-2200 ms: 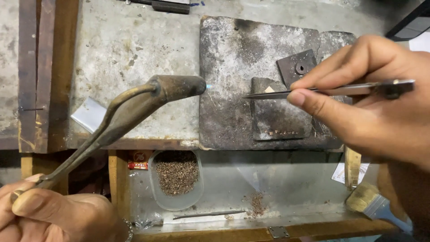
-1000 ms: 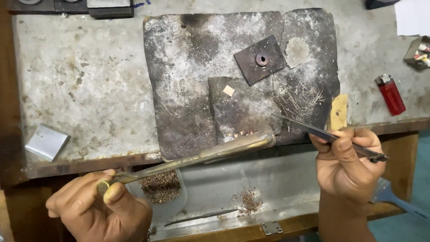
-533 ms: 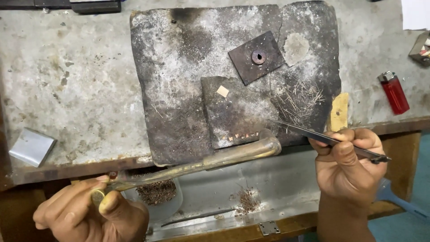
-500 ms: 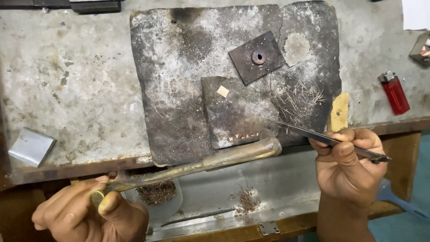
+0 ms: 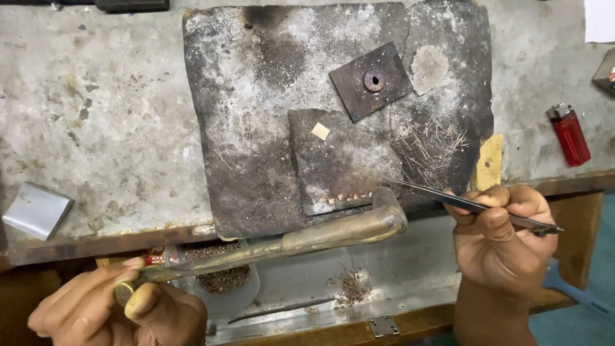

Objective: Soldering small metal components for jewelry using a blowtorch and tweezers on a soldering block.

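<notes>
From the head camera, the left hand (image 5: 115, 311) sat at the lower left, its fingers and thumb closed around the rear end of a brass torch (image 5: 307, 237); the torch ran up and to the right, and its bent nozzle ended just beside the lower right corner of a small dark block (image 5: 343, 163); whether a flame burned at the nozzle could not be told. The right hand (image 5: 503, 240) was at the lower right, thumb and fingers pinched on a pair of tweezers (image 5: 461, 202); the tweezers pointed left, their tips close to the nozzle and the block's edge; whether they held anything was too small to tell. The block lay on a large charred slab (image 5: 256, 115) on the grey workbench (image 5: 96, 115); a tiny pale square piece (image 5: 320, 131) rested on the block's upper part, and a row of small bright bits (image 5: 349, 197) lay along its lower edge. A dark square plate with a hole (image 5: 370, 80) lay tilted above the block; thin wire scraps (image 5: 432, 138) were scattered to its right; a red lighter (image 5: 569, 134) lay well apart on the bench's right; a small grey metal block (image 5: 37, 210) sat at the left edge; a clear container of brown filings (image 5: 221, 279) stood in the tray below the bench.
</notes>
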